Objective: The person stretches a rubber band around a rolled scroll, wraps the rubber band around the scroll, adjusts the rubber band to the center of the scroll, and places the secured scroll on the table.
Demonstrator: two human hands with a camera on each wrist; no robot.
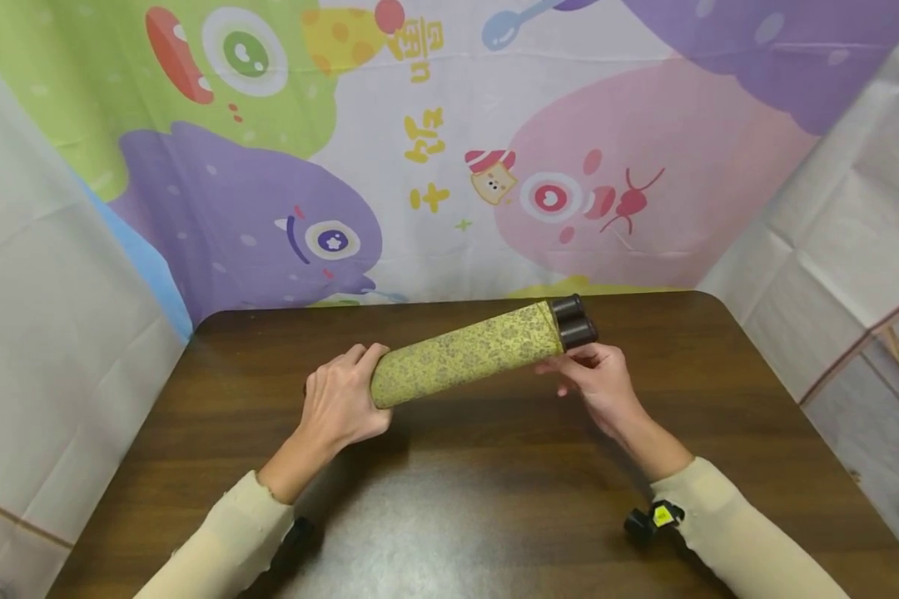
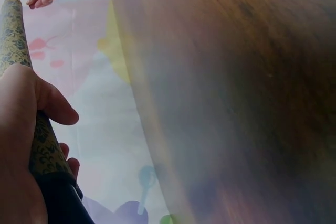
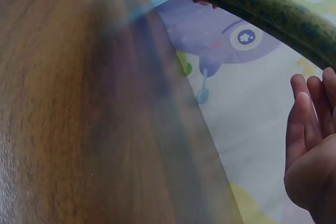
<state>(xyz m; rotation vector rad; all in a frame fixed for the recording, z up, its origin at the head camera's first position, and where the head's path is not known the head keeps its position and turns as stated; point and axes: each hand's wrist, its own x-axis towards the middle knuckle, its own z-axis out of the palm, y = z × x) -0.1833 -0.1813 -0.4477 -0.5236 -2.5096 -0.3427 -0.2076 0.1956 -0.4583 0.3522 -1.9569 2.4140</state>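
In the head view, grips a yellow-green patterned roll (image 1: 464,353) by its left end with the left hand (image 1: 343,401), with fingers wrapped round it; holds it up over the dark wooden worktop (image 1: 449,516), in front of a cartoon backdrop (image 1: 449,266); slants lengthwise from lower left to upper right, with two dark caps (image 1: 578,334) at the right end, pointing right and slightly towards the backdrop; has the right hand (image 1: 603,383) just under the capped end, with fingers loosely parted and holding nothing.

In the left wrist view, clasps the roll near its lower part, with thumb on one side and fingertips showing past it; runs lengthwise from a dark end (image 2: 60,198) at the bottom up to the top left, leaning left; shows the right hand just beside the far tip.

In the right wrist view, runs diagonally from the left hand at the top down to the right edge; has the right hand below, with fingers raised and nearly straight; cannot tell whether touching the roll.
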